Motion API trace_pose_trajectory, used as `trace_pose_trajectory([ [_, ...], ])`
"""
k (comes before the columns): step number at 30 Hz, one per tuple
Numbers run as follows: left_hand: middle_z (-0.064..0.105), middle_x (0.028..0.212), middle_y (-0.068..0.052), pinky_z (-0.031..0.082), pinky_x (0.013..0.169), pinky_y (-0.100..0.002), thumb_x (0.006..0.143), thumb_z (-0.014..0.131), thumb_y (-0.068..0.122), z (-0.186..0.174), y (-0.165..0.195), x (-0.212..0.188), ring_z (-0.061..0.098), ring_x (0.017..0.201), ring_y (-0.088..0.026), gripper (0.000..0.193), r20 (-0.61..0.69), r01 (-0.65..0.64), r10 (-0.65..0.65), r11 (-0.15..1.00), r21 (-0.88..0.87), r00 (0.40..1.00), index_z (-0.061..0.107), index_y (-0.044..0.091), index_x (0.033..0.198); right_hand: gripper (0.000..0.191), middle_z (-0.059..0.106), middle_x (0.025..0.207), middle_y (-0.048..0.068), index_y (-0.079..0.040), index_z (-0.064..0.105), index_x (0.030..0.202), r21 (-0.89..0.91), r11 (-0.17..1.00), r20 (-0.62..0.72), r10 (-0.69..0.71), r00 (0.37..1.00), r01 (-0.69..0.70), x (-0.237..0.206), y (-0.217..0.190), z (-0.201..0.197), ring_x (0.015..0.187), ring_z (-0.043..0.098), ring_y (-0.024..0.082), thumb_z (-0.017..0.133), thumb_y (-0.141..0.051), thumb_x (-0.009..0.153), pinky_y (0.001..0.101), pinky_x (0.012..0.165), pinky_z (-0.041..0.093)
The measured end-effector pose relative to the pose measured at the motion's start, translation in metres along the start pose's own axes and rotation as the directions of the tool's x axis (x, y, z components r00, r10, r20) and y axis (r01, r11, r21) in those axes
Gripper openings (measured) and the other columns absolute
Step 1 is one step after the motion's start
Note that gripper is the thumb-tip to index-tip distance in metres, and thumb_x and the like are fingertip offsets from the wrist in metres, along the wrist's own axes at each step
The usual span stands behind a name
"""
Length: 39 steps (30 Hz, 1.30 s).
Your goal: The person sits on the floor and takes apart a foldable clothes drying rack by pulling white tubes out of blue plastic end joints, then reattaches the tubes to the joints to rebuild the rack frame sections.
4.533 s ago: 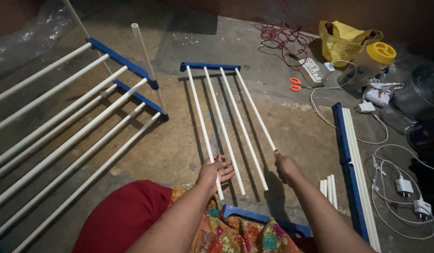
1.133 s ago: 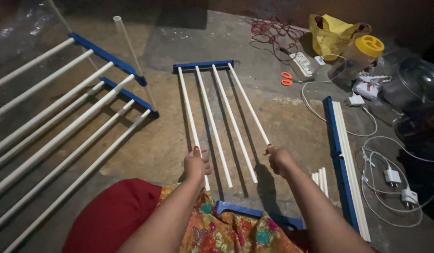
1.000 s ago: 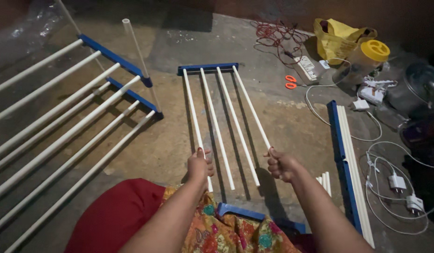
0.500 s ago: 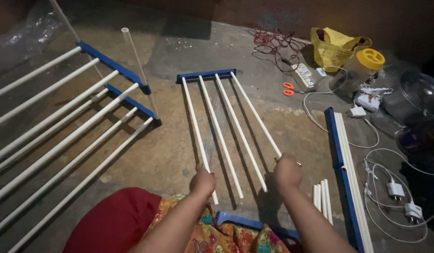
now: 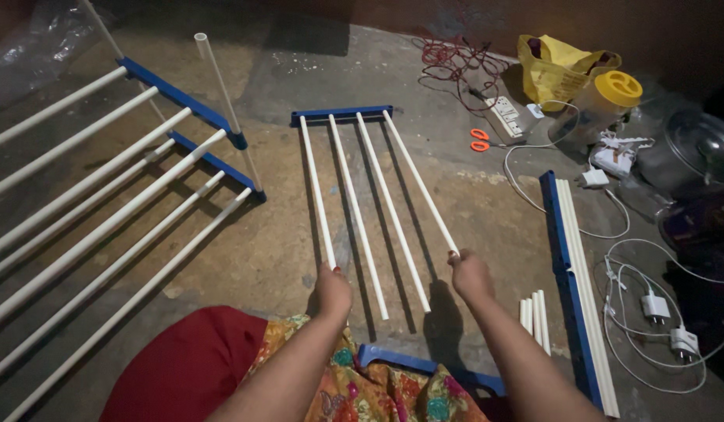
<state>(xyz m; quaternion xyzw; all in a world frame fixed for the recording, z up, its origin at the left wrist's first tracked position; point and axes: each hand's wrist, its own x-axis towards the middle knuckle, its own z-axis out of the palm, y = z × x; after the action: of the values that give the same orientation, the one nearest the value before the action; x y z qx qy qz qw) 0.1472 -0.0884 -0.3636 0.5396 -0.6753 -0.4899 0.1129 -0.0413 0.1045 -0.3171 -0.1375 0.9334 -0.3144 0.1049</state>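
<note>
While both forearms stretch up from the bottom edge of the frame, the person's left hand [image 5: 332,291] is curled shut around the near end of the leftmost white rod [image 5: 318,191], knuckles up and wrist pretty much straight. The right hand [image 5: 471,275] does the same thing on the rightmost white rod [image 5: 421,184], fist closed over its tip, arm angled in from the lower right. Both rods belong to a set of four that plug into a blue end bar [image 5: 342,115] sitting in the upper middle of the frame, and they fan out a bit as they run down toward the hands. The two middle rods lie loose on the concrete floor [image 5: 284,250] between the hands. Just below the hands, at bottom centre, there's a second blue bar [image 5: 424,365] resting against the patterned cloth on the person's lap. A bigger rack section [image 5: 104,211] with long white rods fills the left side. Over on the right lies another blue and white rail [image 5: 577,289], with orange scissors [image 5: 481,141] and a yellow-lidded jar [image 5: 604,101] in the upper right.
</note>
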Motion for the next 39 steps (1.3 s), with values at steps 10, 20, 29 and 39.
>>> trace_pose_trajectory([
  [10,0.072,0.104,-0.024,0.052,0.085,-0.052,0.099,0.049,0.022,-0.005,0.007,0.001,0.068,0.102,-0.045,0.026,-0.042,-0.061,0.058,0.997,-0.056,0.997,0.065,0.008,0.115,0.028,0.035,0.06,-0.005,-0.011,0.052,0.101,0.533,0.56,0.657,0.198,0.727,-0.634,0.002,-0.012,-0.023,0.047,0.033,0.01,0.046,-0.038,0.107,0.0273,0.039,0.021],
  [20,0.072,0.104,-0.025,0.053,0.086,-0.052,0.1,0.051,0.022,-0.006,0.01,0.001,0.068,0.102,-0.046,0.025,-0.043,-0.031,0.028,0.997,-0.077,0.999,0.065,0.006,0.115,0.033,0.039,0.06,-0.004,-0.01,0.055,0.1,0.541,0.275,0.829,-0.012,0.559,-0.795,0.007,-0.001,-0.014,0.047,0.032,0.008,0.051,-0.043,0.104,0.0259,0.038,0.025],
  [29,0.073,0.103,-0.024,0.054,0.085,-0.051,0.099,0.049,0.021,0.0,0.005,0.003,0.07,0.1,-0.043,0.028,-0.095,-0.087,0.077,0.991,-0.106,0.993,0.065,0.011,0.12,0.027,0.072,0.097,0.017,-0.007,0.074,0.096,-0.582,0.813,-0.277,-0.23,0.933,0.028,-0.012,-0.003,-0.006,0.09,0.071,0.039,0.062,-0.032,0.098,0.0509,0.076,0.056],
  [39,0.073,0.103,-0.021,0.052,0.084,-0.051,0.102,0.047,0.027,-0.009,0.007,-0.003,0.07,0.1,-0.042,0.028,-0.004,-0.056,0.056,0.996,-0.075,0.998,0.061,0.012,0.121,0.032,0.072,0.091,0.021,-0.008,0.075,0.099,-0.182,0.982,-0.098,0.04,0.994,-0.058,-0.005,-0.007,-0.014,0.087,0.069,0.04,0.06,-0.036,0.102,0.0492,0.073,0.05],
])
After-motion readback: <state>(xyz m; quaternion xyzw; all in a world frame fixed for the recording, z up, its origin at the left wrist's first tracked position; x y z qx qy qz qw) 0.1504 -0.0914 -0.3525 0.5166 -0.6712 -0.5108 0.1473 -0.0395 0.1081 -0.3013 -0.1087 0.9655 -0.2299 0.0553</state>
